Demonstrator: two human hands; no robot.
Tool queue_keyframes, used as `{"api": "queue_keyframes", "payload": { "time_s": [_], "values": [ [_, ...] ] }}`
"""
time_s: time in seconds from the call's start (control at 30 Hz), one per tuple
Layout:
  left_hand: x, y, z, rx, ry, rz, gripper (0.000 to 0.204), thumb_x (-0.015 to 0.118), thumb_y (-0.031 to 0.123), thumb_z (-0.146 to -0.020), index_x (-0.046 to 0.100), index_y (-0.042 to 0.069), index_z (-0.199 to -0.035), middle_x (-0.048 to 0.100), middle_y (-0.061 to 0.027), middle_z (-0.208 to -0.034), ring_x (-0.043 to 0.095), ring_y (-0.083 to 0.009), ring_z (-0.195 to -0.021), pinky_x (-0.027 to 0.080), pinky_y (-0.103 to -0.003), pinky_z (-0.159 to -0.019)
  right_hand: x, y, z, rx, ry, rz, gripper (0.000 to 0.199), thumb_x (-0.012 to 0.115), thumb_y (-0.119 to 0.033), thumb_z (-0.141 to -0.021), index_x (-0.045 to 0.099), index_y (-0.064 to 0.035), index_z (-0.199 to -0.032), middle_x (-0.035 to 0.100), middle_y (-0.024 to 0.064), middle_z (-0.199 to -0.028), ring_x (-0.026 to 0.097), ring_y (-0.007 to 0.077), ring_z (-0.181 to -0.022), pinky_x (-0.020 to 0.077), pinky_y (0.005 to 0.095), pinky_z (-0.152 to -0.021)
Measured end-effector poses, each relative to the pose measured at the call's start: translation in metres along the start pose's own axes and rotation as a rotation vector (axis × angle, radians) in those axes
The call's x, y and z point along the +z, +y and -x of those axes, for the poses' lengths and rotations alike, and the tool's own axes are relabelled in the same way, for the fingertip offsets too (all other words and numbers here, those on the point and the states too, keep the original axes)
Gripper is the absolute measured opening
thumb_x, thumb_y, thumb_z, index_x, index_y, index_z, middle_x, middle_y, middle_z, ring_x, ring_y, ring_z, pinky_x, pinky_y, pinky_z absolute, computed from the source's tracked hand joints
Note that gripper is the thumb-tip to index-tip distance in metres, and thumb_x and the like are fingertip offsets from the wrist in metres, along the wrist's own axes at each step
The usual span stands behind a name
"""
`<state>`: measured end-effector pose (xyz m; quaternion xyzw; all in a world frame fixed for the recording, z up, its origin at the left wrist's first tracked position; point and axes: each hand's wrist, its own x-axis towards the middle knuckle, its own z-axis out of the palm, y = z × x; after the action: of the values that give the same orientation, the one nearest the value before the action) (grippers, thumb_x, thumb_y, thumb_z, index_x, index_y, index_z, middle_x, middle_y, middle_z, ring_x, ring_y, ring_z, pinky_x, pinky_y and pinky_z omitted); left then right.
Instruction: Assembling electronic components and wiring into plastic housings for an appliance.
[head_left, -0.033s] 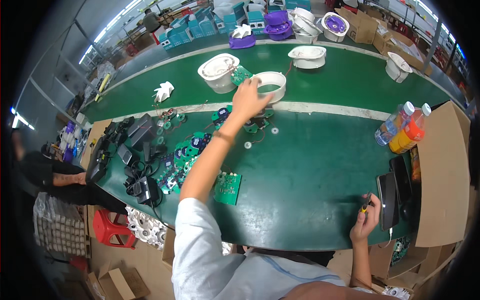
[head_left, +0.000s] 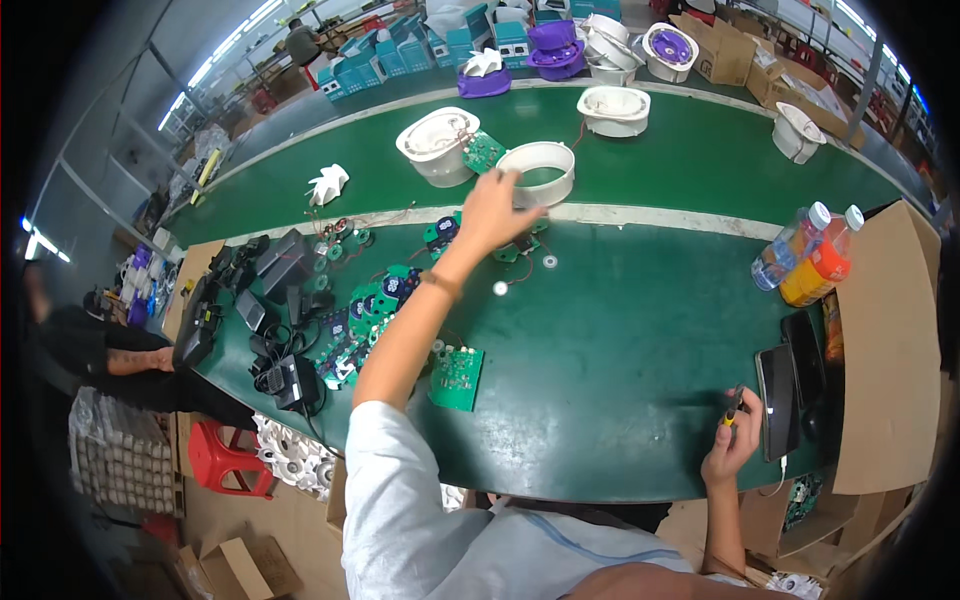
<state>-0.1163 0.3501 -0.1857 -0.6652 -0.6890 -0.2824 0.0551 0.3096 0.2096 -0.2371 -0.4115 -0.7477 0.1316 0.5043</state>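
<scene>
My left hand (head_left: 490, 212) reaches over the far part of the bench, its thumb apart from the fingers and nothing visible in it. Just past the fingertips stands a white plastic ring housing (head_left: 563, 188). A green circuit board (head_left: 484, 152) with thin wires leans between that ring and a white round housing (head_left: 437, 165). Beneath my left wrist and forearm lie several dark round parts on green boards (head_left: 375, 298), partly hidden by the arm. Near the right edge my right hand (head_left: 735, 440) is closed round a small yellow-and-black hand tool (head_left: 732, 408), whose kind I cannot make out.
A square green circuit board (head_left: 457, 380) lies near my left elbow. Black power adapters (head_left: 292, 380) and cables crowd the left side. Two bottles (head_left: 815, 262), phones (head_left: 777, 395) and a cardboard box (head_left: 885, 350) stand or lie on the right. White housings (head_left: 614, 112) sit farther back.
My left hand has drawn back slightly toward me, away from the white ring housing. The ring and a small white disc have shifted a little. My right hand stays put with its tool.
</scene>
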Motion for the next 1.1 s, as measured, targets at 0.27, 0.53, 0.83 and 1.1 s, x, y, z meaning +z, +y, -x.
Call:
{"api": "queue_keyframes", "payload": {
  "time_s": [0.27, 0.53, 0.83, 1.1],
  "values": [
    [0.014, -0.004, 0.048, 0.017, -0.124, -0.096, 0.063, 0.075, 0.027, -0.069, 0.051, 0.011, -0.126, 0.049, -0.0212, -0.126, 0.051, -0.0389, -0.113, 0.044, -0.045, -0.096, 0.001, -0.007, -0.005, -0.001, -0.04, 0.021, 0.042, 0.048, -0.036, -0.095, 0.054, 0.0027, -0.081, 0.054, 0.023, -0.109, 0.057, 0.0333, -0.09, 0.046, 0.0376, -0.076],
    [0.025, 0.002, 0.025, 0.138, -0.1, 0.014, 0.045, 0.073, 0.028, -0.071, 0.05, 0.003, -0.099, 0.058, -0.0183, -0.087, 0.057, -0.0375, -0.086, 0.046, -0.045, -0.076, 0.002, -0.01, -0.006, -0.03, -0.086, 0.007, 0.033, 0.053, -0.028, -0.09, 0.053, 0.0029, -0.08, 0.054, 0.0213, -0.108, 0.055, 0.0358, -0.095, 0.0448, 0.0409, -0.081],
    [-0.023, -0.002, 0.001, 0.217, -0.067, 0.178, 0.021, 0.056, 0.016, -0.086, 0.062, 0.003, -0.101, 0.063, -0.0233, -0.09, 0.06, -0.0412, -0.085, 0.048, -0.047, -0.075, 0.004, -0.01, -0.006, -0.022, -0.086, -0.024, 0.031, 0.056, -0.027, -0.089, 0.054, 0.0015, -0.08, 0.055, 0.0195, -0.107, 0.054, 0.0357, -0.096, 0.0435, 0.0418, -0.082],
    [-0.046, -0.001, 0.039, 0.267, -0.515, 0.002, 0.075, 0.073, 0.051, -0.069, 0.048, 0.024, -0.134, 0.038, -0.0179, -0.142, 0.028, -0.0425, -0.135, 0.028, -0.053, -0.108, 0.003, -0.008, -0.008, -0.021, -0.088, -0.017, 0.03, 0.058, -0.028, -0.088, 0.053, 0.0004, -0.078, 0.055, 0.019, -0.107, 0.053, 0.0361, -0.098, 0.0423, 0.0433, -0.084]
  ]
}}
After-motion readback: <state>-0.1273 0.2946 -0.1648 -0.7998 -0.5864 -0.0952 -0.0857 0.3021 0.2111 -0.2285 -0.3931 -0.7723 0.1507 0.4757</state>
